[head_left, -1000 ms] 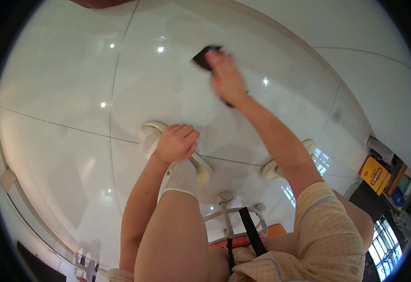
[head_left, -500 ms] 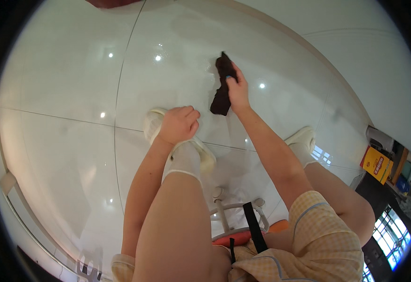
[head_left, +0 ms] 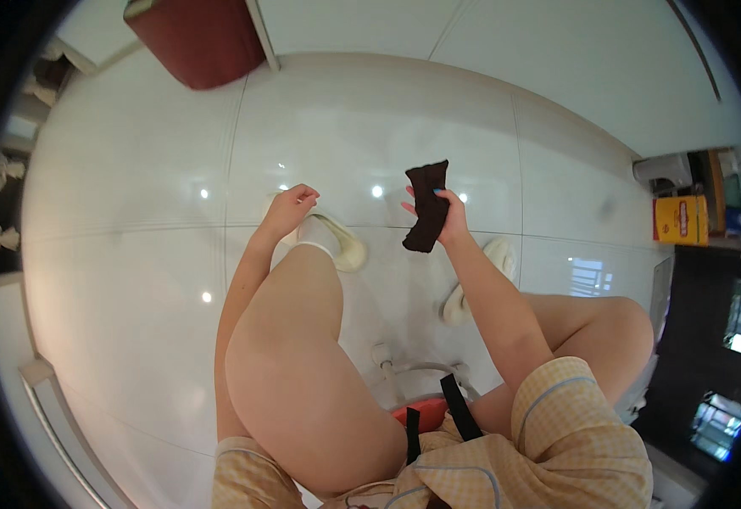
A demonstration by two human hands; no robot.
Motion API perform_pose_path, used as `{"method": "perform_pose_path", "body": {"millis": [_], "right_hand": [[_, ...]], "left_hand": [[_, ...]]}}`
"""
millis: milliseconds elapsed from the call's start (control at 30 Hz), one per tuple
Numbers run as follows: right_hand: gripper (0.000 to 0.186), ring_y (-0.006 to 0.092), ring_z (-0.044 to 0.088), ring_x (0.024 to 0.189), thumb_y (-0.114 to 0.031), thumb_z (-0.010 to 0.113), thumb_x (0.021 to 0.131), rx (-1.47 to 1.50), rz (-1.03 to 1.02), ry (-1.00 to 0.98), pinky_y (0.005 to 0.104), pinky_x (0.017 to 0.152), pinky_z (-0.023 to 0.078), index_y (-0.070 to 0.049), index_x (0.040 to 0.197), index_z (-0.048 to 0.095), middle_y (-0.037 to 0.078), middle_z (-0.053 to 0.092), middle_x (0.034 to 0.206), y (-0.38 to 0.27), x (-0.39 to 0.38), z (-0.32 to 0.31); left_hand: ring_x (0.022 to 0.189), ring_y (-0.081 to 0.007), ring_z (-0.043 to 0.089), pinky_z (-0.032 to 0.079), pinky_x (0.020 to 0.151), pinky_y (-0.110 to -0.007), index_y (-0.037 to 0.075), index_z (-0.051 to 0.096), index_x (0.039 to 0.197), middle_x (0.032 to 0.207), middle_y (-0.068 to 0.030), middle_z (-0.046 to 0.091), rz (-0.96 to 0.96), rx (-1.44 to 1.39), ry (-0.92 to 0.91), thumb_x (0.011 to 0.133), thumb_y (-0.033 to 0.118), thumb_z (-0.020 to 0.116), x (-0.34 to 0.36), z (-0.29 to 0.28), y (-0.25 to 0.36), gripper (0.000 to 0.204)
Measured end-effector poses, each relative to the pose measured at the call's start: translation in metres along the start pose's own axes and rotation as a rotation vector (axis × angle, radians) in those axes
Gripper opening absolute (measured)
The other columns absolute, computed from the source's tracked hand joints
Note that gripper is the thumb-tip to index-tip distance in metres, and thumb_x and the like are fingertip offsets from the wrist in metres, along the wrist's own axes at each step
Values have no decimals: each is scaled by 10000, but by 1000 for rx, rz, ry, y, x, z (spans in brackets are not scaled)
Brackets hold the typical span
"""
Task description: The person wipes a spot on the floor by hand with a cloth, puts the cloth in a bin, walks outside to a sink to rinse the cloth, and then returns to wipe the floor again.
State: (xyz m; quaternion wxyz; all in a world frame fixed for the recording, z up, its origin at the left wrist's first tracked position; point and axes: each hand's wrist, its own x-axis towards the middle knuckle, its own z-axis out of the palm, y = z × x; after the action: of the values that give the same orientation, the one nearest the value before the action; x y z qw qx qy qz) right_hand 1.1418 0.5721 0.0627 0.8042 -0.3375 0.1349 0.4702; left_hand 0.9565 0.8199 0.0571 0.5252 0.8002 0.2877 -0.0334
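Note:
My right hand grips a folded dark brown cloth. The thumb lies over its near side, and some fingertips show past its far edge. The cloth is held up over the glossy tiled floor. Beside the left slipper, my left hand hangs with loosely bent fingers and nothing visible in them. The right slipper, cream like the left one, stands below my right wrist.
A dark red bin stands at the far left. White cabinet panels line the far side. A yellow box sits among goods on the right. I sit on a red-seated stool with a pale wheeled base.
My right hand has lifted and turned the cloth, which now shows more of its flat side. My left hand has loosened its curled fingers. The view has tilted up, showing more bin and cabinet.

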Motion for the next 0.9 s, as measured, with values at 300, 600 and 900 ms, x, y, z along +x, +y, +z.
{"method": "perform_pose_path", "body": {"millis": [300, 600, 900], "right_hand": [[247, 250, 540, 672, -161, 436, 704, -346, -349, 407, 390, 607, 481, -28, 909, 470, 128, 536, 761, -41, -14, -123], [307, 385, 550, 877, -194, 489, 778, -1133, -825, 1067, 427, 792, 416, 11, 1003, 533, 205, 596, 916, -130, -2, -131], [607, 381, 368, 1174, -353, 495, 789, -1923, -365, 941, 451, 947, 335, -129, 1326, 321, 189, 343, 1325, -142, 39, -228]], "left_hand": [[724, -185, 580, 462, 652, -294, 34, 595, 923, 820, -99, 623, 92, 277, -102, 833, 197, 503, -17, -46, 91, 208], [708, -254, 571, 457, 604, -361, 87, 569, 803, 767, -66, 597, 243, 960, -95, 797, 168, 499, -58, 3, 69, 107], [654, -234, 572, 458, 566, -339, 77, 578, 830, 754, -74, 594, 149, 629, 81, 812, 148, 510, -35, 48, -30, 100]]}}
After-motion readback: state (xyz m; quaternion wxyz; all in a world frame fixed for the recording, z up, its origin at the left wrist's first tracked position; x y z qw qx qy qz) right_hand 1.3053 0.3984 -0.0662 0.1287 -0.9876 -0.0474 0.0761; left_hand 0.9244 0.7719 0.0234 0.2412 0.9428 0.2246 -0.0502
